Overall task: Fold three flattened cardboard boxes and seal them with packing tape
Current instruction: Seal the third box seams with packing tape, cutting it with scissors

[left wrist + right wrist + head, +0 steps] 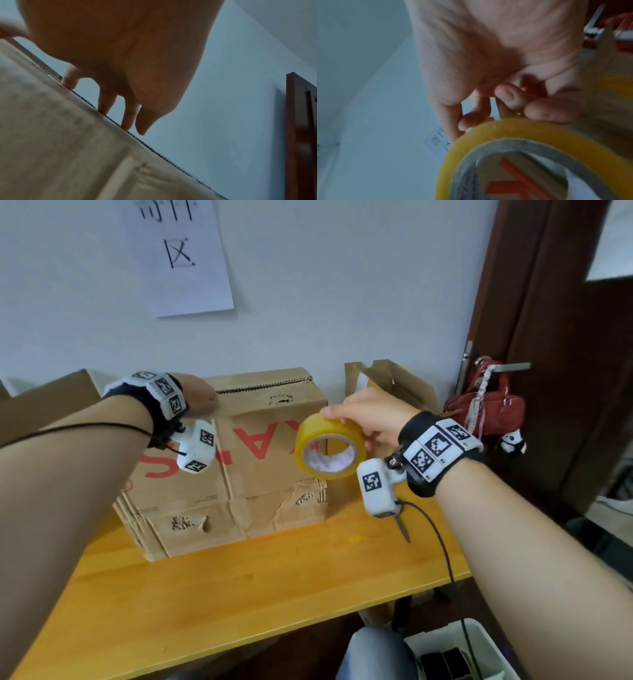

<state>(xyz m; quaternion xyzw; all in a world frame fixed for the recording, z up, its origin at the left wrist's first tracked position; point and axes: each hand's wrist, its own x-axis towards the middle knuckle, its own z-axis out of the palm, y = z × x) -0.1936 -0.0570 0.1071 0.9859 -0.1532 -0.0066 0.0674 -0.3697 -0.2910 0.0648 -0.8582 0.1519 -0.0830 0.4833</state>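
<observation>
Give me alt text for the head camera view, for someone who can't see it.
A person's right hand holds a yellow roll of packing tape beside a worn cardboard box on a wooden table, while the left hand rests on the box's top edge. Behind them is a white wall.

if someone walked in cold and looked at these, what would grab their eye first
Probably the yellow tape roll, held in the air in the right hand, its fingers curled round the rim just right of the box. Next, the worn cardboard box with red lettering standing on the wooden table, the left hand resting its fingertips on the top edge. Scissors lie on the table below the right wrist.
</observation>
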